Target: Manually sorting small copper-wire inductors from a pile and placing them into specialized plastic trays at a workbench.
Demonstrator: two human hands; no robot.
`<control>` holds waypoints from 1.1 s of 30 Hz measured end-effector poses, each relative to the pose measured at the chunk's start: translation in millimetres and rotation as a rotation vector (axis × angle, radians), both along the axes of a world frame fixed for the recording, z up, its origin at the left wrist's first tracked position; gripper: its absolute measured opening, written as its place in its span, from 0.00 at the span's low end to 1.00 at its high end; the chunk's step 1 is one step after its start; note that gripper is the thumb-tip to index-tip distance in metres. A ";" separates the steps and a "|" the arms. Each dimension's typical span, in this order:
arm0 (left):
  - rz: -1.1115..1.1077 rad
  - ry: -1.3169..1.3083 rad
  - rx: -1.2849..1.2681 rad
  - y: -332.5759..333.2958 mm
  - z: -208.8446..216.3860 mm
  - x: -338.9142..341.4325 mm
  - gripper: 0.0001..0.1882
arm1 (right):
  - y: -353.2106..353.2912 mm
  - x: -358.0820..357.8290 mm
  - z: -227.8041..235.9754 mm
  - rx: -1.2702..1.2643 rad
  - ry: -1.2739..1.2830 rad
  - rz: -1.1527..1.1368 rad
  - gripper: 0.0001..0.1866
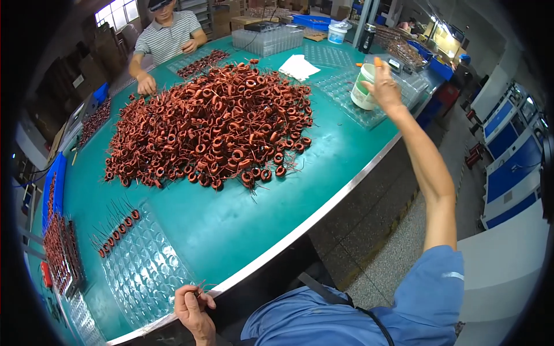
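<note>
Down at the table's front edge, my left hand [194, 310] is closed, thumb against fingertips, round a small wire-wound ring coil; mostly its thin leads [203, 284] show. My right arm stretches to the far right, where my right hand [385, 89] is beside a white and green tub [363, 87]. Its thumb is at the tub's rim and the fingers are apart; something orange [378, 61] shows at a fingertip. Close to my left hand lies a clear plastic blister tray [144, 274], with a row of several red-brown ring coils [119, 232] along its far side.
A large heap of ring coils [213, 127] covers the middle of the green table [231, 230]. Across it, a co-worker [170, 37] handles coils. Filled trays [62, 254] are stacked at left. White paper [299, 67], clear trays [332, 56] and a white bucket [337, 33] stand farther back.
</note>
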State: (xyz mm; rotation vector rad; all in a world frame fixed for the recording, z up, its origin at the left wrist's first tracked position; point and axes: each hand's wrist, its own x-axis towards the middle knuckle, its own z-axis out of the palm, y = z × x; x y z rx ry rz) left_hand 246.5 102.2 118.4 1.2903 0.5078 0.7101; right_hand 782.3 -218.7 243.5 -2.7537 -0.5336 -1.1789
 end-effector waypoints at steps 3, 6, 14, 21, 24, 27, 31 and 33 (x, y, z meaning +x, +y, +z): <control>-0.031 0.010 -0.017 0.4 2.7 6.1 0.13 | -48.4 47.5 -6.1 0.023 0.222 -0.090 0.27; -0.040 0.008 0.029 -0.6 7.0 12.3 0.12 | -69.1 57.7 -9.9 0.012 0.358 -0.080 0.20; -0.104 0.083 0.042 2.7 5.7 20.8 0.12 | -38.1 -41.8 8.7 0.004 0.349 0.272 0.16; -0.120 0.086 0.068 6.7 0.1 22.0 0.13 | 19.2 -73.1 -7.4 0.175 0.267 0.475 0.25; -0.097 0.075 0.060 5.5 -0.4 17.3 0.13 | -10.4 -56.0 3.8 0.425 0.373 0.287 0.24; -0.103 0.061 0.055 3.7 -4.9 20.8 0.12 | -62.2 -7.1 -51.3 -0.035 0.387 0.072 0.36; -0.128 0.073 0.059 9.4 -9.6 16.9 0.12 | -65.9 13.4 -99.5 -0.133 0.525 0.062 0.41; -0.125 0.070 0.070 9.9 -9.0 16.7 0.12 | -51.0 18.5 -101.8 -0.209 0.646 0.102 0.33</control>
